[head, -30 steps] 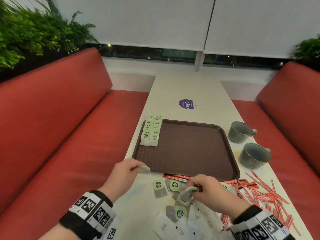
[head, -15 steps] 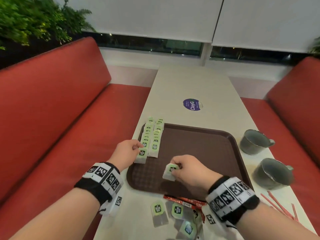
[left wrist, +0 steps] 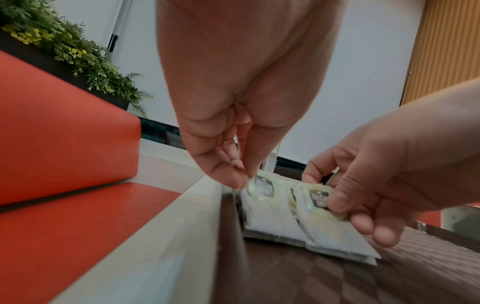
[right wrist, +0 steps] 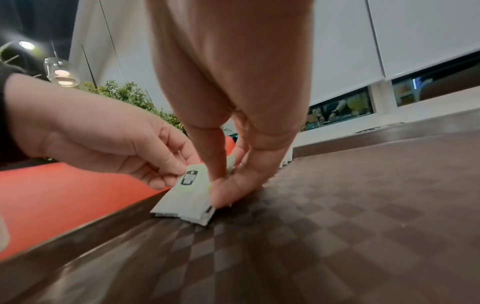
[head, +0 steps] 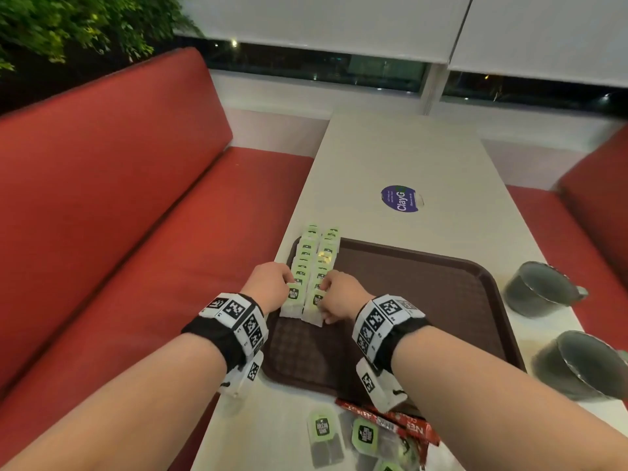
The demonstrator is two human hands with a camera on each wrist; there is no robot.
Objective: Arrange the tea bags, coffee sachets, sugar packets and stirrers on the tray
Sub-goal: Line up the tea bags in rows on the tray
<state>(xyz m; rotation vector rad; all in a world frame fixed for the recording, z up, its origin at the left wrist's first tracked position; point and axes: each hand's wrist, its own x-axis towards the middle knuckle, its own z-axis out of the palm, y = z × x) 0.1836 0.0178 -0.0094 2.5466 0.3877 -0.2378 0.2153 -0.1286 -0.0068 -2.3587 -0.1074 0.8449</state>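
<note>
A brown tray (head: pixel 424 317) lies on the table. Two rows of green-labelled tea bags (head: pixel 317 256) overlap along its left side. My left hand (head: pixel 289 283) pinches the nearest tea bag of the left row (head: pixel 293 300) at its label. My right hand (head: pixel 324 295) pinches the nearest tea bag of the right row (head: pixel 315 306), which lies on the tray. In the left wrist view my left hand (left wrist: pixel 241 181) holds the left tea bag (left wrist: pixel 262 205), and the right hand (left wrist: pixel 363 195) holds the right tea bag (left wrist: pixel 324 222). In the right wrist view my right hand (right wrist: pixel 221 189) presses its tea bag (right wrist: pixel 197 214) down.
Loose tea bags (head: pixel 323 433) and red coffee sachets (head: pixel 390 419) lie on the table in front of the tray. Two grey mugs (head: pixel 540 287) (head: pixel 584 365) stand to the tray's right. A round purple sticker (head: pixel 399 198) lies beyond it. Red benches (head: pixel 136 232) flank the table.
Both hands came forward from the loose pile at the table's near edge, each with a tea bag. The right hand carried its bag leftwards to the right row's near end.
</note>
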